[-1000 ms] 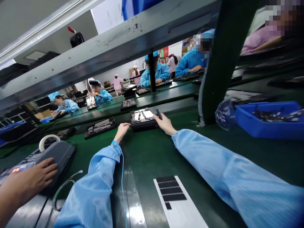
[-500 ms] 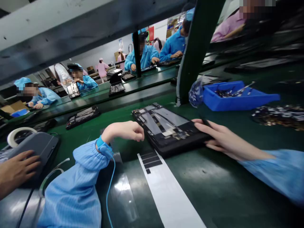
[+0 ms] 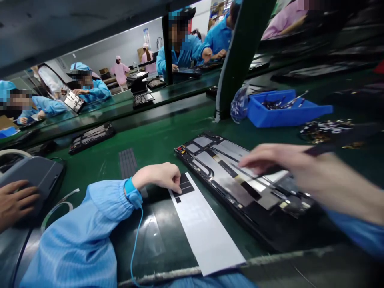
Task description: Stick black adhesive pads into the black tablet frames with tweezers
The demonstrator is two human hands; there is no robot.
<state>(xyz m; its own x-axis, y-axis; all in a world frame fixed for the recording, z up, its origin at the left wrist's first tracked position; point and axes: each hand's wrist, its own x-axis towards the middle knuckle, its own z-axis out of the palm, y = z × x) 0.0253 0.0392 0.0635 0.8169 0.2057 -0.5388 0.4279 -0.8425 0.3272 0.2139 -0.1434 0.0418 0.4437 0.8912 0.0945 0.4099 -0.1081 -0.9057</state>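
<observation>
My left hand (image 3: 160, 176), in a blue sleeve with a blue wrist strap (image 3: 133, 193), is closed with curled fingertips at the top of a white strip (image 3: 207, 228) carrying black rectangular stickers (image 3: 187, 186). Whether it pinches anything is hidden. An opened tablet (image 3: 222, 168) lies right of the strip, its inner metal plates and flat cables exposed. My right hand (image 3: 288, 168), smeared by motion, is over the tablet's near part. A slim dark tool (image 3: 322, 150), blurred, sticks out behind its thumb and fingers.
A blue bin (image 3: 279, 114) of small cables stands behind the tablet, near a green post (image 3: 237, 64). Loose parts (image 3: 325, 130) lie to its right. Another person's hand (image 3: 18, 202) rests by a grey device (image 3: 30, 180) at left. A black sheet (image 3: 128, 162) lies behind my left hand.
The tablet has come nearer and to the right, uncovering more of the white strip. My right hand has left its edge and is now over it. My left hand has reached the stickers.
</observation>
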